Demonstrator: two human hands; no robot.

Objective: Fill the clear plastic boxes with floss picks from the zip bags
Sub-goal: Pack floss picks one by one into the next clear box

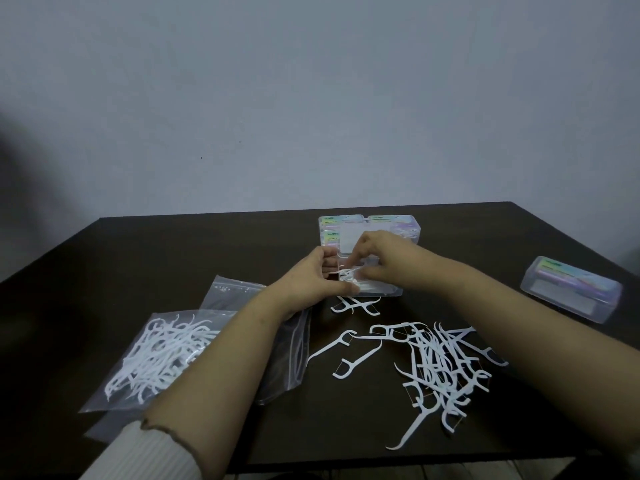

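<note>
Curved white floss picks [440, 365], glossy bags [166, 344]

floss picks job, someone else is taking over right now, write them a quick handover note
Left hand steadies the open box at table centre; right hand pinches floss picks into it.
Done: stacked boxes behind look filled; lone box far right looks shut.
Left: loose picks near right, full zip bag near left; another bag beside it looks nearly empty.

Both forearms extended, left hand [313, 277] and right hand [379, 258] together, fingers curled.
</note>
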